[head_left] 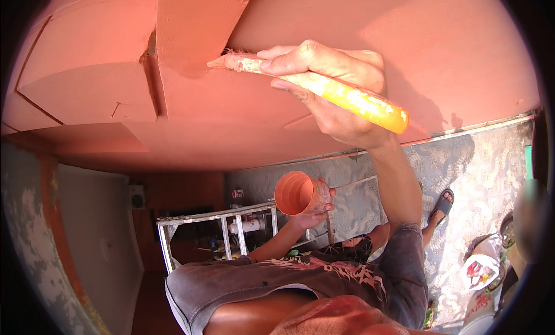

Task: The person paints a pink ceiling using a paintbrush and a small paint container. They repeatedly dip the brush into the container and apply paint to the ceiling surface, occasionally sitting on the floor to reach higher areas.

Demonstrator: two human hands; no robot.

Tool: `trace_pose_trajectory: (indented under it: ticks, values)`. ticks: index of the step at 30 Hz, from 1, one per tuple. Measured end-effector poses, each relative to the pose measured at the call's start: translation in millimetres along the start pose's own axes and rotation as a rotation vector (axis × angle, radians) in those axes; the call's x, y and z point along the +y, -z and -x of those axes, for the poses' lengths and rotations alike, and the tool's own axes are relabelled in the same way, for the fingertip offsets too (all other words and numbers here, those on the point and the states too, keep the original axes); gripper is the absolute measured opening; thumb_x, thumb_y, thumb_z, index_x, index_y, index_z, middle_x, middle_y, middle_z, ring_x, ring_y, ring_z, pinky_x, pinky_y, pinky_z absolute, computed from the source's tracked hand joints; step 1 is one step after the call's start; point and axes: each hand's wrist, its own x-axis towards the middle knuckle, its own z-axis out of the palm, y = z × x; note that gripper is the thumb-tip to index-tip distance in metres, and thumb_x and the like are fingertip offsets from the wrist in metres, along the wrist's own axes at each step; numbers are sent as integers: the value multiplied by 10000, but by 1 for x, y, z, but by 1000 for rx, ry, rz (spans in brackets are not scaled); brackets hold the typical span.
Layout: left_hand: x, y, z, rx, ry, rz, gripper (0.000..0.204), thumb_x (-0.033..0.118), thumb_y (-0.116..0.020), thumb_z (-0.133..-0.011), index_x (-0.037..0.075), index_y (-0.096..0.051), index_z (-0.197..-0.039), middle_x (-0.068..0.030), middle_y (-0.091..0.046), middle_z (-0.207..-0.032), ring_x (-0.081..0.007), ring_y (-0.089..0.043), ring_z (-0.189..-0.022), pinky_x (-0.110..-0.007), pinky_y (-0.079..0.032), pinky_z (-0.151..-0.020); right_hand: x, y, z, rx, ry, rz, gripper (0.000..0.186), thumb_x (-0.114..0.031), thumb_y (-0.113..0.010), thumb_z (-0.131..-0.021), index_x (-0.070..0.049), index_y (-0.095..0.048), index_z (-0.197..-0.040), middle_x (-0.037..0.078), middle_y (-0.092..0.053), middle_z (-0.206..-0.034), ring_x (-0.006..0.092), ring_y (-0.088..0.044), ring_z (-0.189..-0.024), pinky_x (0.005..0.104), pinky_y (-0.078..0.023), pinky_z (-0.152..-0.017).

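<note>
My right hand (341,92) grips a paintbrush (364,104) by its paint-flecked yellow handle, with the salmon-coated bristles (231,61) touching the corner where a raised beam (191,20) meets the salmon-painted surface (439,57) above me. Lower down, my left hand (318,202) holds an orange plastic cup (292,190) coated inside with paint of a similar colour. The cup's mouth faces up, and my fingers wrap round its right side.
A metal ladder-like frame (225,231) stands behind my left arm. A grey wall (98,219) with an orange strip runs at the left. My sandalled foot (444,206) rests on the patterned pavement (485,167). A white sack (480,260) and containers (480,312) sit at the right.
</note>
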Motion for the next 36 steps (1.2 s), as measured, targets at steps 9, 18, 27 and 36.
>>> trace_pose_trajectory:
  ticks: [9, 18, 27, 36]
  values:
    - [-4, 17, -8, 10, 38, 85, 476, 431, -563, -963, 251, -551, -1404, -150, -476, -1374, -374, -554, -1053, -368, -560, -630, 37, 106, 127, 143, -582, -112, 124, 40, -699, -892, 33, -710, -1015, 120, -724, -1032, 205, -698, -990, 317, -567, -888]
    - [-14, 17, -9, 42, 86, 69, 489, 431, -585, -954, 255, -542, -1408, -147, -479, -1375, -371, -547, -1058, -371, -572, -643, 39, 187, 227, 261, -929, 215, 143, 19, -717, -889, 33, -701, -1030, 95, -732, -1044, 166, -679, -998, 282, -542, -901]
    - [-18, 23, -10, 37, 62, 47, 451, 393, -552, -974, 254, -533, -1403, -135, -489, -1355, -362, -559, -1033, -354, -569, -619, 10, 109, 118, 109, -537, 74, 133, 84, -705, -862, 64, -704, -994, 152, -729, -1040, 287, -705, -1044, 368, -577, -899]
    - [-15, 35, -9, 32, 58, 80, 428, 368, -543, -987, 249, -530, -1398, -136, -474, -1334, -365, -559, -1022, -347, -565, -591, 18, 113, 131, 272, -514, 40, 144, 50, -706, -888, 48, -664, -1027, 166, -712, -1056, 241, -690, -1029, 341, -551, -919]
